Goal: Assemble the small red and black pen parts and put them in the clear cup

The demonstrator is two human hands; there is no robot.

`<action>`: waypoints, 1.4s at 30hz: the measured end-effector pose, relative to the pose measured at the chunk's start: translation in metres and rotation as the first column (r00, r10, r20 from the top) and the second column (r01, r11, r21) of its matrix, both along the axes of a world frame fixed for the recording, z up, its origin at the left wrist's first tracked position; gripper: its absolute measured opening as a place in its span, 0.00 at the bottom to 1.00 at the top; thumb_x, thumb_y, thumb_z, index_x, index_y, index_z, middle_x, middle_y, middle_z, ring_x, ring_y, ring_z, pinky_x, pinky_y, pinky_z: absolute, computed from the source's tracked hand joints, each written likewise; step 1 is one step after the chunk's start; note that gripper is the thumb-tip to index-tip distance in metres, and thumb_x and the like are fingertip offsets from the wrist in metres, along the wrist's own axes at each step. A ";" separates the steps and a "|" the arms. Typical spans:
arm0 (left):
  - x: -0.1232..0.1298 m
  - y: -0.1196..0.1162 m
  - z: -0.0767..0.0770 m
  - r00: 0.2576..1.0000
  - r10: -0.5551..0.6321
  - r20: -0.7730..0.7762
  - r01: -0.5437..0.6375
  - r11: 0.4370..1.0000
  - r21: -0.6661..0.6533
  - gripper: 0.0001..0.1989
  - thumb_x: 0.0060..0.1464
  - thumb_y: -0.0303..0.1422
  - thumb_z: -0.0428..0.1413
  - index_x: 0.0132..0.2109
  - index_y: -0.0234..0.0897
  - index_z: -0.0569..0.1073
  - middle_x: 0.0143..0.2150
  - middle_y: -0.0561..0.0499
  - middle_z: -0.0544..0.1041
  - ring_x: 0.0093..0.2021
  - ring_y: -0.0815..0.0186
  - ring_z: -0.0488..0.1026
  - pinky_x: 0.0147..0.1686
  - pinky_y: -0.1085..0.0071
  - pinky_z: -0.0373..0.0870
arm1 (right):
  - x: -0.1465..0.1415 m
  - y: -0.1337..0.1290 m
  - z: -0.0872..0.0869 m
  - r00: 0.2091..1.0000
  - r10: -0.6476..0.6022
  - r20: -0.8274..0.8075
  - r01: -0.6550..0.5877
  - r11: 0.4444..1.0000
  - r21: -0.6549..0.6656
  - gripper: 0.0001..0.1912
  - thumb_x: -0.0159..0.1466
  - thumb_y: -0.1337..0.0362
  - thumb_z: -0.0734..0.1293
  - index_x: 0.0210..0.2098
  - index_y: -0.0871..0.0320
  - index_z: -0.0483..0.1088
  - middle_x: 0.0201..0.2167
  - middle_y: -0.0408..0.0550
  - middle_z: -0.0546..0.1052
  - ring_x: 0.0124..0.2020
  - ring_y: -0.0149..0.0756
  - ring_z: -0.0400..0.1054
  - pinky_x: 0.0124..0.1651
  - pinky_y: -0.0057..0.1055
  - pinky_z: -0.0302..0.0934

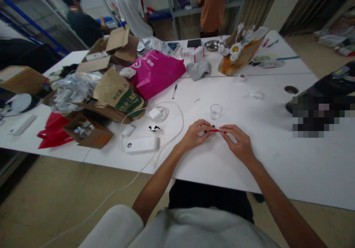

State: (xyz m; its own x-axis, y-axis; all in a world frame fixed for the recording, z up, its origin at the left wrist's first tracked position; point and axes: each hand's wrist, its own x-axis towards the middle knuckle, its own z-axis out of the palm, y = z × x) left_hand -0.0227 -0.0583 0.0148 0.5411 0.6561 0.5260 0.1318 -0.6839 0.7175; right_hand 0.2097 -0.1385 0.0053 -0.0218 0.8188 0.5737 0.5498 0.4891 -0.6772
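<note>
Your left hand (196, 134) is pinching one end of a slim red piece (214, 130) between thumb and fingers, the grip nearly closed, and your right hand (237, 140) is pinching the other end just as narrowly. You are holding it over the smooth white bench (291, 151); it is showing too small and blurred for its material to be certain. A clear, round cup (216, 111) is standing just beyond your fingers. To your left, a rounded white block (142, 145) is lying near a coiling thin cable (158, 120), with a creased magenta bag (158, 72) slumping behind.
</note>
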 end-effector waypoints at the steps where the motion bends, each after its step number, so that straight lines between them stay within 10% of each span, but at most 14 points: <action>1: 0.000 0.000 0.000 1.000 -0.002 -0.003 0.002 1.000 -0.001 0.09 0.72 0.35 0.64 0.54 0.43 0.87 0.51 0.42 0.84 0.51 0.60 0.83 0.54 0.60 0.82 | 0.000 0.000 0.000 1.000 0.004 0.001 -0.004 1.000 0.003 0.09 0.76 0.65 0.71 0.53 0.48 0.82 0.51 0.51 0.85 0.53 0.46 0.82 0.58 0.50 0.79; 42: 0.000 -0.003 -0.006 0.997 0.074 0.037 -0.071 0.994 -0.079 0.11 0.72 0.38 0.64 0.53 0.39 0.87 0.50 0.44 0.90 0.50 0.58 0.89 0.55 0.61 0.86 | 0.000 0.000 0.003 1.000 -0.016 0.010 0.016 0.998 -0.057 0.06 0.78 0.58 0.70 0.50 0.50 0.79 0.40 0.48 0.85 0.37 0.42 0.80 0.44 0.41 0.75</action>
State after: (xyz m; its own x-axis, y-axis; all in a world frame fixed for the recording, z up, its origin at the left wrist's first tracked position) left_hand -0.0232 -0.0614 0.0089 0.4705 0.7323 0.4923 0.1493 -0.6159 0.7735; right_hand 0.2094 -0.1385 0.0088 -0.0139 0.8507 0.5254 0.5641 0.4405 -0.6984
